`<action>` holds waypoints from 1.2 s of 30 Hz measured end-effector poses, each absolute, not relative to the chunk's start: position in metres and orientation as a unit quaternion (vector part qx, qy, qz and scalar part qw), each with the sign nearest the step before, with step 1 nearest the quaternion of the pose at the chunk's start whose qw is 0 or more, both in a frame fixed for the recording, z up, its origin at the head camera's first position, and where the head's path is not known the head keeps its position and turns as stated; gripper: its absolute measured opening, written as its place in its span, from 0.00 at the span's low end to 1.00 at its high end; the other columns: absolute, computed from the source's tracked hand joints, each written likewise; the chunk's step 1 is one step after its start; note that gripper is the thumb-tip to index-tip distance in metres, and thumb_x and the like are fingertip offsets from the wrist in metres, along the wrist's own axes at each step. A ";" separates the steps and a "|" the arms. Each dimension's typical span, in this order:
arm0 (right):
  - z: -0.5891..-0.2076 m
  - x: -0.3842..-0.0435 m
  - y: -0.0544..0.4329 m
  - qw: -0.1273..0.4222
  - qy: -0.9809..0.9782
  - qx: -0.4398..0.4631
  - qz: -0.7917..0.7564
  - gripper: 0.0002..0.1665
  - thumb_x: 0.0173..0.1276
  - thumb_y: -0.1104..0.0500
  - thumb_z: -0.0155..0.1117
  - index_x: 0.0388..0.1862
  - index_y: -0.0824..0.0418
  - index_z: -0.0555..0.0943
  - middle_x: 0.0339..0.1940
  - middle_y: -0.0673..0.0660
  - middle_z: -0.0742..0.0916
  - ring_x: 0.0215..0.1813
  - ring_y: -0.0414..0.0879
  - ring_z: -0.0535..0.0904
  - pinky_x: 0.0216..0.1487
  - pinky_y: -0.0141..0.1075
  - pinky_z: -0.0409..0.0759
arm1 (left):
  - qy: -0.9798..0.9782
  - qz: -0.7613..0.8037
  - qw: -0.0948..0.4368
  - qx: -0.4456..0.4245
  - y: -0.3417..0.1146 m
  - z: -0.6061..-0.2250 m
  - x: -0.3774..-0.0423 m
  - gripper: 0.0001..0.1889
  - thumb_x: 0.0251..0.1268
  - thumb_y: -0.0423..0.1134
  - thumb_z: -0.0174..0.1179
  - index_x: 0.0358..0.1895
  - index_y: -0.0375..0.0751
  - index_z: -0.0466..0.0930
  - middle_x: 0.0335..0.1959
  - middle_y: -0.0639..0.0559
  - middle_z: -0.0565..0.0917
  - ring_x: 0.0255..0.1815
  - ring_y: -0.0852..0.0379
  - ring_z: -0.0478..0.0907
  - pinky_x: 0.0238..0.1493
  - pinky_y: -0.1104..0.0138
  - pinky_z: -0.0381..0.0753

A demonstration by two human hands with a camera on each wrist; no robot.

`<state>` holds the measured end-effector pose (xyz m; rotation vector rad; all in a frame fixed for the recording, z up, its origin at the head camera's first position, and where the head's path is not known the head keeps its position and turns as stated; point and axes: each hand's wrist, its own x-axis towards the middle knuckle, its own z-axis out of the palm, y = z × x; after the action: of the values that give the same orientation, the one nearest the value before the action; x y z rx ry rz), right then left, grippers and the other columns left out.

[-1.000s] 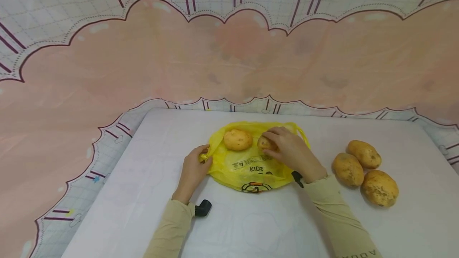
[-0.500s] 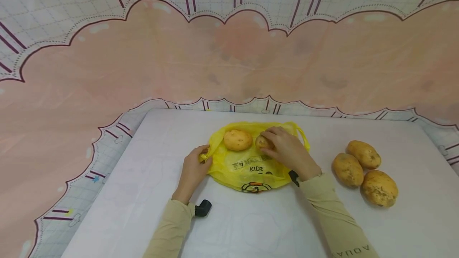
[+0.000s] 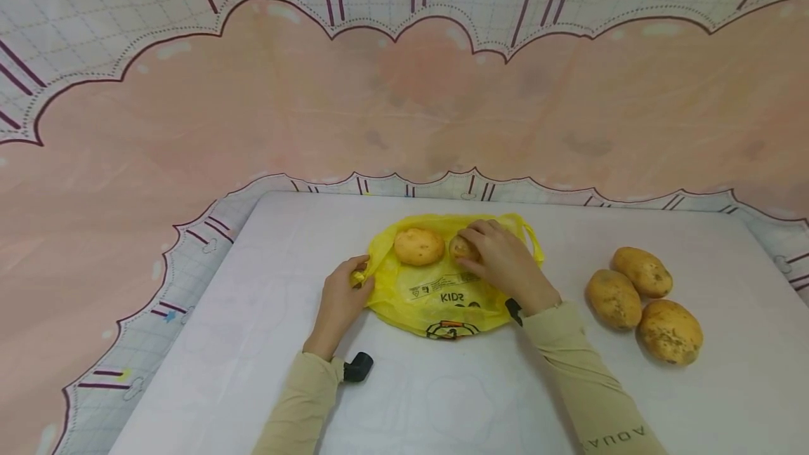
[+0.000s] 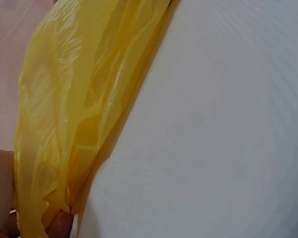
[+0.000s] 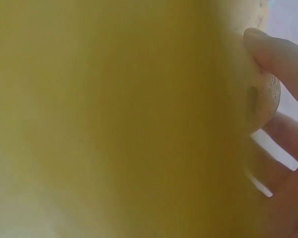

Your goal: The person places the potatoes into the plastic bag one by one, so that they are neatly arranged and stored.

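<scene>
A person's right hand (image 3: 502,262), fingers curled round a small potato (image 3: 463,248), sets it in the yellow bag (image 3: 442,293) beside the one already there (image 3: 419,246), while the left hand (image 3: 341,297) pinches the bag's edge; letting go looks next, three potatoes (image 3: 645,304) waiting right.

White table (image 3: 253,343); pink cloud-patterned backdrop (image 3: 253,111).
</scene>
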<state>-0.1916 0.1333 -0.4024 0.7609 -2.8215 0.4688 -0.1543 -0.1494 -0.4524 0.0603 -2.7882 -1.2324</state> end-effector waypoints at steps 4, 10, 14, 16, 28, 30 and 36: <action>-0.402 -0.193 0.131 0.094 -0.951 0.247 0.162 0.28 0.64 0.50 0.72 0.56 0.67 0.81 0.53 0.63 0.83 0.56 0.57 0.77 0.61 0.50 0.77 | -0.913 -0.405 0.050 0.017 -0.149 -0.452 -0.154 0.23 0.65 0.34 0.63 0.64 0.36 0.76 0.55 0.39 0.82 0.60 0.42 0.76 0.65 0.50 0.73; -0.402 -0.194 0.128 0.096 -0.955 0.228 0.165 0.28 0.63 0.51 0.73 0.55 0.67 0.81 0.52 0.63 0.83 0.54 0.57 0.77 0.60 0.49 0.77 | -0.913 -0.404 0.048 0.021 -0.150 -0.452 -0.153 0.23 0.66 0.34 0.63 0.64 0.37 0.76 0.55 0.40 0.82 0.60 0.43 0.76 0.66 0.51 0.73; -0.401 -0.195 0.127 0.095 -0.955 0.219 0.174 0.29 0.62 0.51 0.74 0.55 0.67 0.81 0.52 0.63 0.83 0.54 0.57 0.77 0.59 0.49 0.77 | -0.912 -0.408 0.048 0.021 -0.149 -0.450 -0.153 0.23 0.65 0.34 0.63 0.64 0.37 0.76 0.55 0.40 0.82 0.60 0.43 0.76 0.66 0.51 0.73; -0.400 -0.195 0.127 0.095 -0.956 0.216 0.176 0.29 0.62 0.50 0.74 0.55 0.68 0.81 0.51 0.63 0.83 0.54 0.57 0.76 0.59 0.49 0.77 | -0.911 -0.409 0.050 0.020 -0.149 -0.450 -0.153 0.23 0.65 0.33 0.63 0.64 0.36 0.76 0.54 0.40 0.82 0.59 0.42 0.76 0.65 0.51 0.74; -0.405 -0.199 0.122 0.111 -0.960 0.195 0.169 0.29 0.62 0.48 0.73 0.54 0.66 0.82 0.50 0.63 0.84 0.53 0.58 0.78 0.57 0.50 0.78 | -0.912 -0.407 0.051 0.017 -0.149 -0.452 -0.153 0.23 0.65 0.34 0.63 0.63 0.36 0.76 0.54 0.40 0.82 0.59 0.43 0.76 0.64 0.51 0.75; -0.406 -0.199 0.122 0.115 -0.960 0.191 0.168 0.29 0.62 0.47 0.73 0.53 0.66 0.82 0.50 0.63 0.84 0.52 0.58 0.78 0.56 0.50 0.79 | -0.913 -0.405 0.051 0.017 -0.148 -0.453 -0.153 0.23 0.65 0.34 0.63 0.63 0.36 0.76 0.54 0.40 0.82 0.60 0.43 0.76 0.65 0.51 0.73; -0.408 -0.201 0.121 0.128 -0.959 0.185 0.171 0.30 0.63 0.44 0.72 0.52 0.66 0.82 0.49 0.63 0.84 0.50 0.58 0.78 0.52 0.51 0.80 | -0.912 -0.408 0.042 0.022 -0.149 -0.451 -0.153 0.22 0.66 0.34 0.63 0.63 0.37 0.76 0.55 0.40 0.82 0.61 0.44 0.76 0.67 0.51 0.72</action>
<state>-0.2008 0.1212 -0.4080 0.5369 -2.7904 0.4975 -0.1532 -0.1486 -0.4513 0.0671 -2.7890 -1.2495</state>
